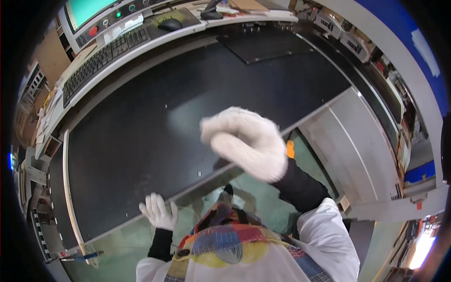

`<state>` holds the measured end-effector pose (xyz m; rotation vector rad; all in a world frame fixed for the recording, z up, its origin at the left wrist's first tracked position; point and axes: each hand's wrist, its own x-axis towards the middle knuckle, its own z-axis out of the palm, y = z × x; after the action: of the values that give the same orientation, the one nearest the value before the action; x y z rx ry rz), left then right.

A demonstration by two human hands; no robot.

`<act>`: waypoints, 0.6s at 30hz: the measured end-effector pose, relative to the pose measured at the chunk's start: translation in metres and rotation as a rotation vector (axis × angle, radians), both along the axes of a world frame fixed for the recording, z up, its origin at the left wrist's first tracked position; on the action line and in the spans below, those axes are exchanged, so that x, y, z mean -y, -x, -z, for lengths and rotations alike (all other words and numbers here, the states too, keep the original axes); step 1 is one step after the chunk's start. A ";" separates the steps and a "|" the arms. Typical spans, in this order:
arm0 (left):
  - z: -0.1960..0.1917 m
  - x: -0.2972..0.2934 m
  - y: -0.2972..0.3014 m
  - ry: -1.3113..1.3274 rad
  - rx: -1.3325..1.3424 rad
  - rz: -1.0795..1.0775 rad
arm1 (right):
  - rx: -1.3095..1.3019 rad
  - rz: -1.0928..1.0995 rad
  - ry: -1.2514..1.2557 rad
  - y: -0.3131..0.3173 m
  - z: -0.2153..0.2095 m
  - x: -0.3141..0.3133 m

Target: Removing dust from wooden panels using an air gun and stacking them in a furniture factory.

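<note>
A large black work table [127, 141] spreads out in front of me, bordered by a pale metal edge. My left hand [159, 211], in a white knit glove, is at its near edge on the left, fingers apart and holding nothing visible. Raised over the near middle of the table is my right hand [249, 141], also in a white glove and slightly blurred. Its fingers curl toward the thumb, closed, and whatever may be inside them is hidden. A black cuff covers each wrist.
Along the far left runs a shelf with a black keyboard [105, 58], a mouse [170, 24] and a monitor [91, 11] above a red button [93, 31]. A dark flat panel [265, 44] lies at the far side. Grey machine housing [347, 141] bounds the right.
</note>
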<state>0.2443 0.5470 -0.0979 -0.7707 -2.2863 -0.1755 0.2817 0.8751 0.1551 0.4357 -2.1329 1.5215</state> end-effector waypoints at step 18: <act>0.001 -0.015 -0.003 0.021 -0.289 -0.261 | 0.025 0.787 -0.904 0.252 0.183 -0.327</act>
<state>0.2472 0.5624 -0.0987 -0.4670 -2.0888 0.0765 0.0295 1.2022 -0.0284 -0.1610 -2.4664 0.1055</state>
